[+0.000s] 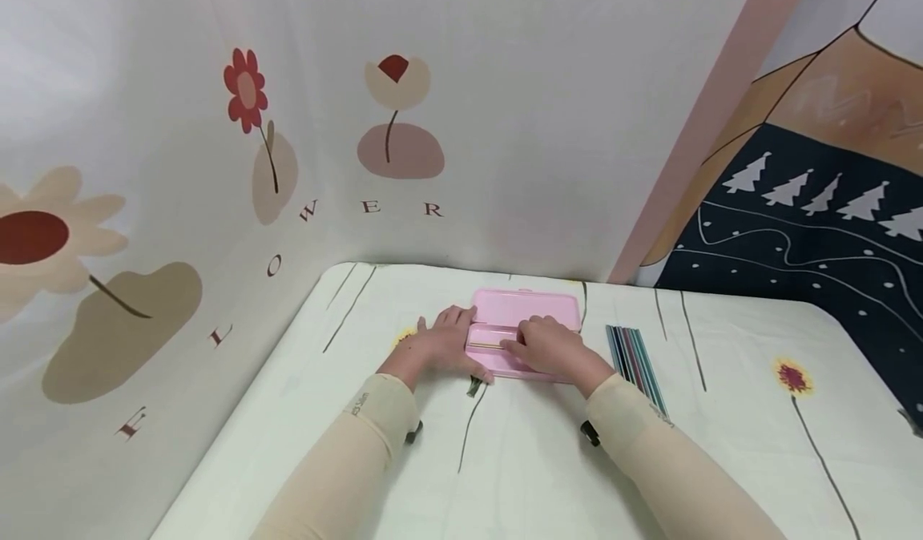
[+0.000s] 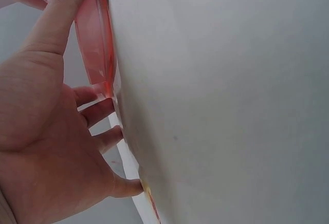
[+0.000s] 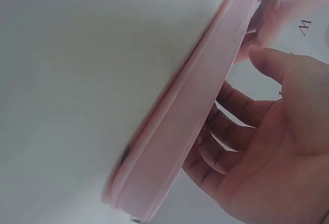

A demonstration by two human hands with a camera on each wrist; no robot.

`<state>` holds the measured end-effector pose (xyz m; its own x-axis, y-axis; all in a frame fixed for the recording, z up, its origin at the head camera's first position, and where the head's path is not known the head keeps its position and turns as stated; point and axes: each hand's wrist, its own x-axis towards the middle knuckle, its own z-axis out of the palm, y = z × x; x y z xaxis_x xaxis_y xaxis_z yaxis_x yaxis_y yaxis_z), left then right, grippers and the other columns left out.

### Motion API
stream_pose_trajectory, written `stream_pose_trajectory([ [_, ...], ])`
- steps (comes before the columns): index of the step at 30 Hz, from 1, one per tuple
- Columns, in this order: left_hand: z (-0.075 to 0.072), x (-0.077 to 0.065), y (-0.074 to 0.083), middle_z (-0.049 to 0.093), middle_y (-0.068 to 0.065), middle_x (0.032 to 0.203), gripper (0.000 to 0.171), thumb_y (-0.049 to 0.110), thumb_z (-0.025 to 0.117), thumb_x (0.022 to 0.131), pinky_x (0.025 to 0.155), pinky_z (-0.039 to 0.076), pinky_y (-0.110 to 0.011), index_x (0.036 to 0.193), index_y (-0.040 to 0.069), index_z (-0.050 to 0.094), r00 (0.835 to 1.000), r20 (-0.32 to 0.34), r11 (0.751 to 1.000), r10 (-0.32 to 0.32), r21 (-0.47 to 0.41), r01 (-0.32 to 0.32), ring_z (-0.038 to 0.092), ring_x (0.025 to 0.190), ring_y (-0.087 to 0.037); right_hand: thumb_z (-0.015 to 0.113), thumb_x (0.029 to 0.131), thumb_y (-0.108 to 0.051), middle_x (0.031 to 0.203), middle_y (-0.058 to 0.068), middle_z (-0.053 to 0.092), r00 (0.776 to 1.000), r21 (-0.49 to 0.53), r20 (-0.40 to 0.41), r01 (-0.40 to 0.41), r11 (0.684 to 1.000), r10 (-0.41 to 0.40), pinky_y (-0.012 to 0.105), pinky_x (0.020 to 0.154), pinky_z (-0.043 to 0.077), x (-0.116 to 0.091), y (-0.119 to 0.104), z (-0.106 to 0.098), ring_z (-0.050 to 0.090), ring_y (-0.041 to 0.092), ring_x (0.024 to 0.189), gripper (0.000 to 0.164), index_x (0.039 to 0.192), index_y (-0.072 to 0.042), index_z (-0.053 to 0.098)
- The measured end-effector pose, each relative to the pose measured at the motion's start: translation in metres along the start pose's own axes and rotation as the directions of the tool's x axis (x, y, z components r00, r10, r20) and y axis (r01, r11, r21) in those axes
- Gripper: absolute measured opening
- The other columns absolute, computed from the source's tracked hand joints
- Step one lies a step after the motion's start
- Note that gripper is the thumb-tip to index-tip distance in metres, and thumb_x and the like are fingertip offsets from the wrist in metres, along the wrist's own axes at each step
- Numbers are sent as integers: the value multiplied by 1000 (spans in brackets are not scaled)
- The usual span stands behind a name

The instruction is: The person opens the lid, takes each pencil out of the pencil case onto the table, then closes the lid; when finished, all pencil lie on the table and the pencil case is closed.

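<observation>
A pink pencil case (image 1: 528,309) lies on the table with its lid laid back. A thin yellowish pencil (image 1: 487,345) is inside its tray. My left hand (image 1: 442,346) is spread at the case's left end, thumb along the front edge and fingers by the lid side. My right hand (image 1: 546,346) reaches over the right half of the tray, its thumb side close to the pencil's end. In the right wrist view the fingers (image 3: 234,134) bend down behind the near wall, the thumb stands apart from them, and the fingertips are hidden inside the case.
Several coloured pencils (image 1: 633,360) lie side by side to the right of the case, near my right forearm. A white flower-print cloth (image 1: 303,436) covers the table. A printed curtain (image 1: 519,163) hangs behind it and on the left.
</observation>
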<state>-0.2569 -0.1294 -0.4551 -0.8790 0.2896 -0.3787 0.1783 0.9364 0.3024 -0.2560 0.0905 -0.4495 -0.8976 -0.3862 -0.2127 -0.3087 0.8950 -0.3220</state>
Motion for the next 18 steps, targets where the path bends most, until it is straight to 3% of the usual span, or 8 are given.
stream_pose_trajectory([
  [7, 2, 1, -1, 24, -10, 176, 137, 79, 82, 75, 133, 9, -73, 173, 14, 10, 1000, 3, 1000, 2, -7, -2, 19, 167, -31, 70, 103, -41, 89, 2, 64, 1000, 25, 30, -9, 1000, 9, 38, 74, 52, 0, 1, 1, 58, 19, 83, 28, 99, -14, 69],
  [18, 1, 0, -1, 20, -11, 179, 139, 79, 82, 74, 133, 7, -73, 174, 15, 9, 1000, 2, 1000, -4, -18, 4, 15, 169, -31, 71, 102, -16, 85, 1, 62, 992, 53, 10, 128, 990, -128, 31, 75, 48, -2, 3, -7, 55, 17, 79, 9, 94, -16, 69],
])
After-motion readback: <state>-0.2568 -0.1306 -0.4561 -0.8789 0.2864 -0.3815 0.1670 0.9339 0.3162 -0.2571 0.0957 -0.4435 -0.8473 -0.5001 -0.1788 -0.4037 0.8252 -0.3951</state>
